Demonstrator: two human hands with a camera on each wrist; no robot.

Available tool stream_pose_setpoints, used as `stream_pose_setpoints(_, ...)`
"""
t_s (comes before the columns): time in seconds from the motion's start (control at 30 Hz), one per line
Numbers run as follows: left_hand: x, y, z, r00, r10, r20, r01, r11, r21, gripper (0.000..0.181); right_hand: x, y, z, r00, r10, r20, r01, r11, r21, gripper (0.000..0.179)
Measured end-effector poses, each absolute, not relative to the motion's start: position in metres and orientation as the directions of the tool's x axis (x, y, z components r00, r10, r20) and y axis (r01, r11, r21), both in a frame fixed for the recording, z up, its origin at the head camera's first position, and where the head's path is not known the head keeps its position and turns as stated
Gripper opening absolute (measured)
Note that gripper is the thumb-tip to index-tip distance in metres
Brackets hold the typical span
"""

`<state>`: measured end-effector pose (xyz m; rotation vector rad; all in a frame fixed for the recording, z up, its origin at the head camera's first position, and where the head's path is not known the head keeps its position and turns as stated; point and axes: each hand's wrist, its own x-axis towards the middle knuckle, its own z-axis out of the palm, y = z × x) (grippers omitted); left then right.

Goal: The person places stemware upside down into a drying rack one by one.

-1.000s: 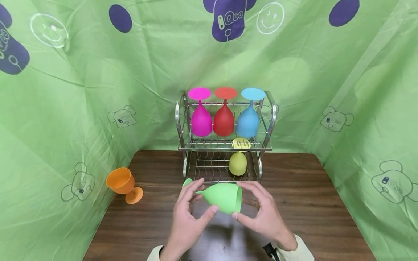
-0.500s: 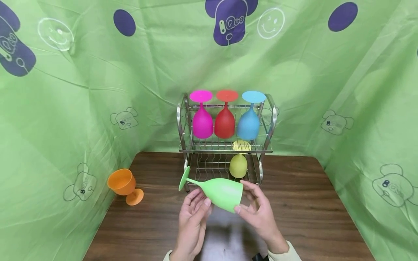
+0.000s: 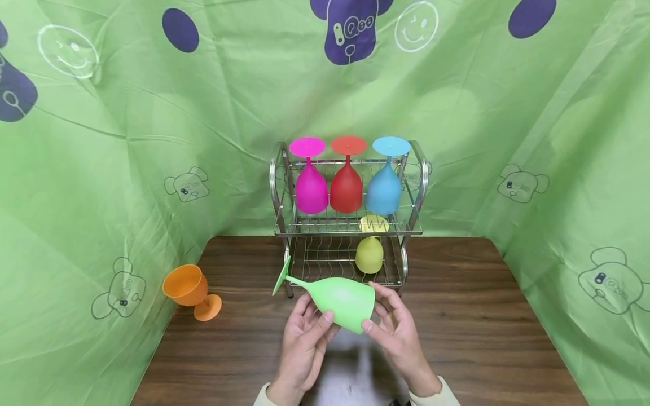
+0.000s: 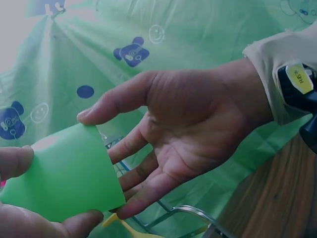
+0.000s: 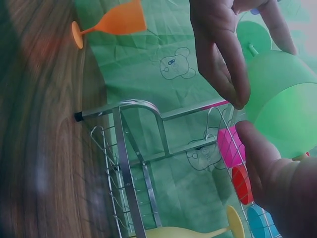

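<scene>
A green plastic goblet (image 3: 341, 299) lies tilted on its side between both hands, above the table. Its flat foot (image 3: 281, 276) points left and up, and its mouth faces right. My left hand (image 3: 303, 345) grips the bowl near the stem, thumb on the near side. At the rim, my right hand (image 3: 401, 338) pinches the goblet with thumb and fingers. The left wrist view shows the green bowl (image 4: 64, 173) with the right hand (image 4: 183, 119) at its rim. In the right wrist view the goblet's open mouth (image 5: 292, 119) faces the camera.
A two-tier metal dish rack (image 3: 350, 231) stands behind the hands. Upside-down magenta (image 3: 312, 189), red (image 3: 346, 189) and blue (image 3: 383, 189) goblets fill its top tier; a yellow goblet (image 3: 369, 256) sits upside down below. An orange goblet (image 3: 187, 286) stands at left on the wooden table (image 3: 477, 316).
The left hand has shifted its hold under the bowl, and the goblet's foot has swung upward into clear view. Over the last half second both hands have barely moved.
</scene>
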<state>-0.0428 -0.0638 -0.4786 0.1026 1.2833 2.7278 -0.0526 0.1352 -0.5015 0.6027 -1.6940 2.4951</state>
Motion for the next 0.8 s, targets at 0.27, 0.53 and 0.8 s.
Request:
stream_pose_setpoints(0.27,-0.045,-0.065,-0.482,-0.99,0.139,-0.007,-0.094,-0.63,0.771,0.068,-0.057,0.137,-0.502,-0.917,-0.179,0.356,-0.271,-0.375,-0.887,0.071)
stream_pose_setpoints(0.53,-0.047,-0.067,-0.487,-0.993,0.111,-0.027,-0.089,-0.598,0.796,0.066,-0.06,0.143,-0.499,-0.909,-0.224,0.351,-0.273,-0.317,-0.908,0.07)
stream_pose_setpoints(0.8,-0.057,-0.072,-0.496,-0.997,0.074,-0.033,-0.07,-0.59,0.804,0.063,-0.07,0.167,-0.495,-0.964,-0.053,0.261,-0.256,-0.092,-0.962,0.057)
